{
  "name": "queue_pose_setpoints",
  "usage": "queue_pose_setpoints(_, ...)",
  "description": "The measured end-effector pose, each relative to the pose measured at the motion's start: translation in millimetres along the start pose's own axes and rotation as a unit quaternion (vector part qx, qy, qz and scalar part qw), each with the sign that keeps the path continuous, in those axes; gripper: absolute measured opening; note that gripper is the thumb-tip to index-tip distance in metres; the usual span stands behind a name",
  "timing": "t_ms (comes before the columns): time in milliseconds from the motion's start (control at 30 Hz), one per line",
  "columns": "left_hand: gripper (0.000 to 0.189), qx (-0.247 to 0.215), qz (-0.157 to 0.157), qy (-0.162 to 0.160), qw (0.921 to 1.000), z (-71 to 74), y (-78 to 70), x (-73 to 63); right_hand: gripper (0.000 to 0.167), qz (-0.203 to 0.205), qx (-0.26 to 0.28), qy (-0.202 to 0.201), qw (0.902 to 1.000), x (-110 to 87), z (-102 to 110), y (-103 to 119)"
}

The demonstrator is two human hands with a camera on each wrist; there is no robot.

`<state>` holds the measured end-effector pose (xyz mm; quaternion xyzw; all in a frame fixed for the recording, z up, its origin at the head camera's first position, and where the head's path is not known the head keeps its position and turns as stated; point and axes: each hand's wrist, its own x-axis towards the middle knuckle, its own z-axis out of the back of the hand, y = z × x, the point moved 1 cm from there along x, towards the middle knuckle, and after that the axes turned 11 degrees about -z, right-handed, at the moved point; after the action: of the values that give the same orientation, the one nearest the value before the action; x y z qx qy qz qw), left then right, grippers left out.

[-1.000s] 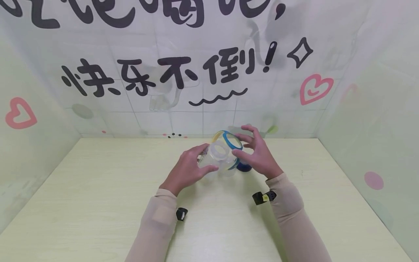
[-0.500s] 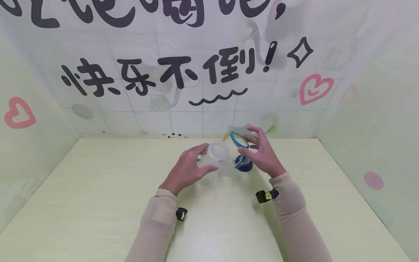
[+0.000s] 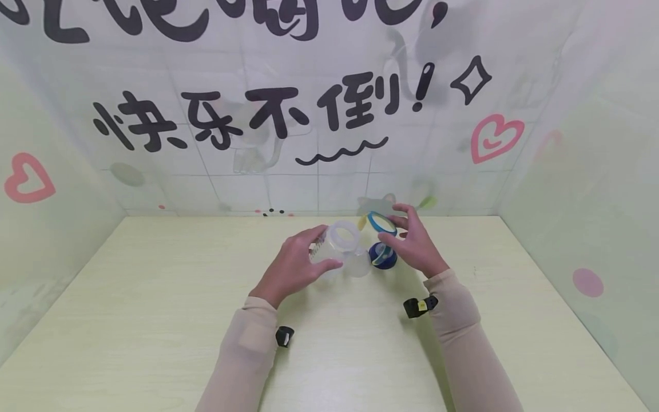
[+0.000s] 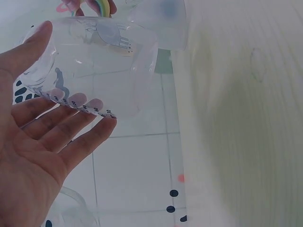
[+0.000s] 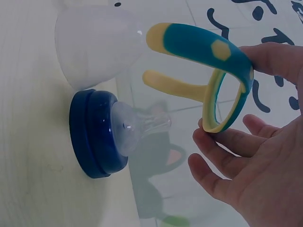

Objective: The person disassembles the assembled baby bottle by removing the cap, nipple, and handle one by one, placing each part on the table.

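Note:
My left hand (image 3: 298, 260) holds a clear baby bottle (image 3: 334, 243), thumb on one side and fingers along its printed scale. The open neck faces up toward the head camera. In the right wrist view, my right hand (image 5: 255, 156) pinches a blue and yellow bottle handle ring (image 5: 208, 47) with two curved arms, held apart from the bottle. Below that ring stands a dark blue collar (image 5: 97, 135) with a clear nipple (image 5: 135, 127) pointing up. Between bottle and collar, a translucent cap (image 3: 358, 264) rests on the table.
The pale wooden table (image 3: 154, 320) meets a printed back wall (image 3: 288, 189) just behind the hands. Side walls (image 3: 576, 229) close in the left and right. A black strap (image 3: 419, 307) sits around the right wrist.
The handle ring, at first around or overlapping the bottle, has moved right and away from it in my right hand. The blue collar and nipple have come into fuller view. My left hand stays nearly still.

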<state>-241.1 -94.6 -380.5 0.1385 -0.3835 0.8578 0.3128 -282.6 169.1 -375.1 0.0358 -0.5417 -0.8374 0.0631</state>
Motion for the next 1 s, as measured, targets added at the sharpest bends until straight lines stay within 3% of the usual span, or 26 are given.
queue_pose_setpoints(1000,0.069,0.000,0.002,0.002,1.0000,0.8,-1.0,-0.1,0.062,-0.074,-0.029,0.032,0.9963,4.1,4.8,-23.4)
